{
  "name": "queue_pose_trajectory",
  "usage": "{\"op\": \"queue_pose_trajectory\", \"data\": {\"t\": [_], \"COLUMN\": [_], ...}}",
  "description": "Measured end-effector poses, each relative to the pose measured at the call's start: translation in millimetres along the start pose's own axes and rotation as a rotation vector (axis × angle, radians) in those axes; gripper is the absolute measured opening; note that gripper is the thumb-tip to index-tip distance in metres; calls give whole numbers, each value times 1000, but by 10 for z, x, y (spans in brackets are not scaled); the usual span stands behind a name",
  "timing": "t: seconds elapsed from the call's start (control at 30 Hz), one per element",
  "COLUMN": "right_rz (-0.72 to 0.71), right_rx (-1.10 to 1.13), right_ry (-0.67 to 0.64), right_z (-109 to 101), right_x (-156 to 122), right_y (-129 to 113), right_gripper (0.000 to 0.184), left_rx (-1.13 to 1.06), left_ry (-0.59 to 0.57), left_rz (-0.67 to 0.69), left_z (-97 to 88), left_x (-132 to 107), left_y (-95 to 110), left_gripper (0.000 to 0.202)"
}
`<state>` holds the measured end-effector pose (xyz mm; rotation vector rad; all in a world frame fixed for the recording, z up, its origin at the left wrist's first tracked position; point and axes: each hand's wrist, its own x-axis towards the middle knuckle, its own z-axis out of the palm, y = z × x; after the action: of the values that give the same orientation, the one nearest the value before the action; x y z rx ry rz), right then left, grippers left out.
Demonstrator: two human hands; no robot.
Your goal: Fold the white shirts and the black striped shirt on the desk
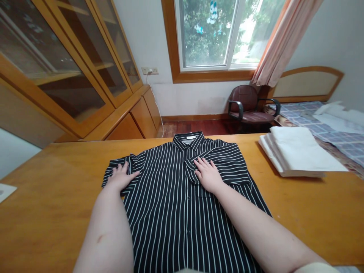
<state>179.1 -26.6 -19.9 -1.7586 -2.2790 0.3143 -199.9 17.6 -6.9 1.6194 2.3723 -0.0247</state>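
A black shirt with white stripes lies front up on the table, its collar at the far edge and its lower end running out of view toward me. One sleeve, on the right, is folded inward across the chest. My right hand rests flat on that folded sleeve, fingers spread. On the other side, my left hand lies with fingers apart on the left sleeve, which sticks outward. Neither hand grips the cloth. My right forearm covers part of the shirt's right side.
The wooden table spans the view. A stack of white sheets or cloths sits at its right, and a white flat item at the left edge. Beyond are a glass-door cabinet, an armchair and a bed.
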Motion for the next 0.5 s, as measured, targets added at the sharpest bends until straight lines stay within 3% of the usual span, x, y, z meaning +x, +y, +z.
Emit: {"op": "queue_pose_trajectory", "data": {"t": [0.13,0.33,0.4,0.5], "right_rz": [-5,0,11,19], "right_rx": [12,167,218,238], "right_ry": [-13,-6,-1,-6], "right_z": [-15,-91,-108,-121], "right_x": [1,-10,-14,-16], "right_y": [4,37,46,39], "right_gripper": [51,55,53,51], "left_rx": [-36,-104,-129,-189], "left_ry": [37,119,223,469], "left_rz": [-20,-277,-270,-211], "left_z": [-44,-307,-393,-460], "left_x": [51,-110,-249,-477], "left_y": [20,171,238,380], "left_gripper": [74,56,57,57]}}
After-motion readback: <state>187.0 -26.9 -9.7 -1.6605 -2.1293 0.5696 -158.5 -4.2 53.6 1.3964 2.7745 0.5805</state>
